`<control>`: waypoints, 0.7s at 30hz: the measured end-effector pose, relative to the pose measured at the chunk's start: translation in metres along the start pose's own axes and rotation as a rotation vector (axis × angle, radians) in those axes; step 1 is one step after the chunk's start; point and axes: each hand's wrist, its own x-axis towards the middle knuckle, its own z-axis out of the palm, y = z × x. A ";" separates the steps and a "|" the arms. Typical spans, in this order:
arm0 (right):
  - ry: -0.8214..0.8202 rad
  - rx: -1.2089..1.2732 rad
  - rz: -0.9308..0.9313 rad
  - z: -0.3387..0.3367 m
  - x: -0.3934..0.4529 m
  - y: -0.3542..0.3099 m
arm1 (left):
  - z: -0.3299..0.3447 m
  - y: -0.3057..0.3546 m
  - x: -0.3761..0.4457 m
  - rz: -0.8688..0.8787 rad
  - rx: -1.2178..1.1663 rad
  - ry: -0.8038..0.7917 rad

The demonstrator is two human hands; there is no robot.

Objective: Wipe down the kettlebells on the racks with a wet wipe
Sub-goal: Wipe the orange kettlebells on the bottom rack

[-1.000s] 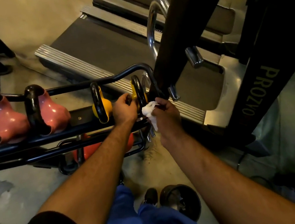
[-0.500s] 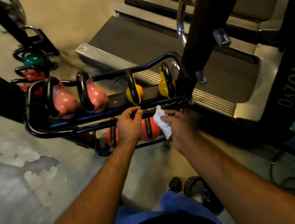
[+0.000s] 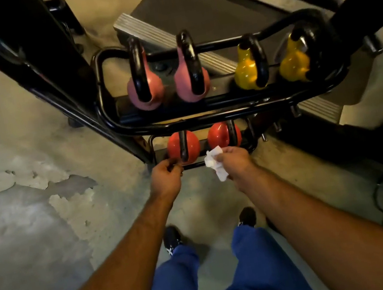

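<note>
A worn concrete floor (image 3: 33, 222) with patches of flaked paint fills the left and lower part of the view, and a treadmill deck (image 3: 201, 11) with ribbed metal side rails lies beyond, at the top. A thick black machine frame (image 3: 25, 53) slants down from the upper left. Between these stands a black tubular kettlebell rack (image 3: 206, 117) with two tiers. On the upper tier sit two pink kettlebells (image 3: 146, 91) side by side on the left and two yellow kettlebells (image 3: 248, 72) on the right, all with black handles standing upright. On the lower tier, nearer the person, two red kettlebells (image 3: 191, 144) sit next to each other. The person's legs in blue trousers (image 3: 178, 286) and dark shoes (image 3: 172, 239) show at the bottom. Both bare forearms reach forward to the lower tier. The left hand (image 3: 166, 174) is curled at the front of the left red kettlebell, at the foot of its black handle; whether it actually grasps the handle or the rack bar cannot be told. The right hand (image 3: 232, 160) pinches a crumpled white wet wipe (image 3: 215, 163) between thumb and fingers, just in front of the right red kettlebell, the wipe hanging down toward the floor.
</note>
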 end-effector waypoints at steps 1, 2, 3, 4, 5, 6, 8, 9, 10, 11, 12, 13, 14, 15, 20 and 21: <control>0.025 -0.033 -0.026 0.006 0.006 0.007 | -0.005 -0.008 0.007 -0.013 0.005 -0.005; 0.034 -0.057 -0.052 0.012 0.012 0.014 | -0.008 -0.015 0.013 -0.025 0.009 -0.002; 0.037 -0.081 -0.083 0.017 0.019 0.021 | -0.010 -0.021 0.019 -0.034 0.018 0.003; 0.037 -0.120 -0.108 0.021 0.027 0.029 | -0.010 -0.027 0.026 -0.040 0.026 0.003; 0.039 -0.167 -0.136 0.025 0.036 0.036 | -0.010 -0.032 0.034 -0.044 0.022 0.008; 0.045 -0.217 -0.175 0.029 0.048 0.042 | -0.007 -0.038 0.043 -0.047 0.004 0.014; 0.060 -0.323 -0.235 0.036 0.076 0.053 | -0.002 -0.053 0.063 -0.039 0.026 0.014; 0.067 -0.366 -0.258 0.039 0.090 0.058 | 0.003 -0.062 0.075 -0.020 0.074 0.009; 0.075 -0.395 -0.281 0.043 0.107 0.064 | 0.008 -0.073 0.087 0.012 0.106 -0.001; 0.084 -0.415 -0.308 0.047 0.123 0.070 | 0.014 -0.084 0.101 0.042 0.112 -0.017; 0.089 -0.425 -0.340 0.052 0.139 0.077 | 0.021 -0.095 0.115 0.073 0.108 -0.037; 0.083 -0.422 -0.365 0.058 0.158 0.085 | 0.029 -0.106 0.132 0.083 0.109 -0.043; 0.070 -0.383 -0.392 0.063 0.176 0.092 | 0.037 -0.118 0.149 0.086 0.122 -0.044; 0.052 -0.331 -0.410 0.070 0.194 0.101 | 0.045 -0.129 0.167 0.089 0.146 -0.044; 0.160 -0.339 -0.664 0.094 0.287 0.138 | 0.083 -0.190 0.248 0.208 0.234 0.005; 0.189 -0.338 -0.748 0.098 0.304 0.145 | 0.090 -0.200 0.263 0.220 0.224 0.018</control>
